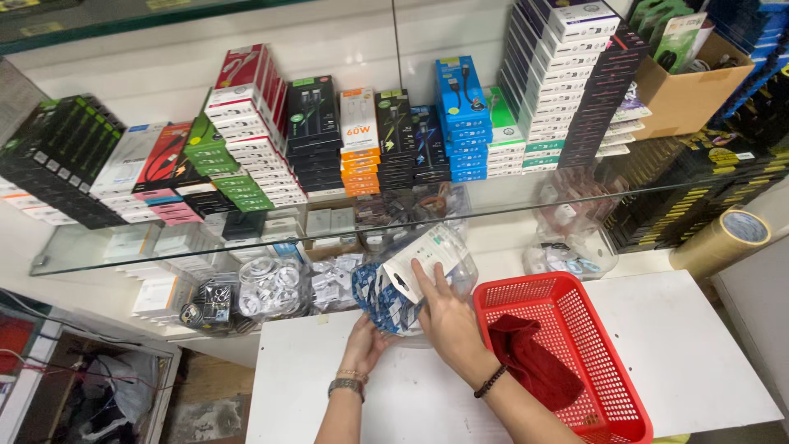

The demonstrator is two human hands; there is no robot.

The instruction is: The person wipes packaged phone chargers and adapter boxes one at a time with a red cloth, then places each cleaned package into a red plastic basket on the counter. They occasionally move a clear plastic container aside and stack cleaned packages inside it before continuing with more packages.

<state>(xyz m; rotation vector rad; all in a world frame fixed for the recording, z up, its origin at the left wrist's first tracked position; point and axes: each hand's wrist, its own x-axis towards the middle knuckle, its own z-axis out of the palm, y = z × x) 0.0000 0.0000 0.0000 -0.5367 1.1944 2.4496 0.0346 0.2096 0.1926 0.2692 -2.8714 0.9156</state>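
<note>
My left hand [366,339] cups the underside of a clear plastic jar [462,265] that lies tilted on the white table [682,345]. The jar is packed with small blue and white accessory packets [380,300]. My right hand [444,316] rests on the jar's mouth, its fingers on a white packet [411,265] sticking out of it. A watch sits on my left wrist and a dark bead bracelet on my right.
A red plastic basket [612,393] with a dark red cloth [534,362] stands right of my hands. Stacked cable boxes [362,140] fill a glass shelf [493,205]. Bagged cables [271,288], another clear jar [575,247], a cardboard box [686,94] and a tape roll [723,240] surround the table.
</note>
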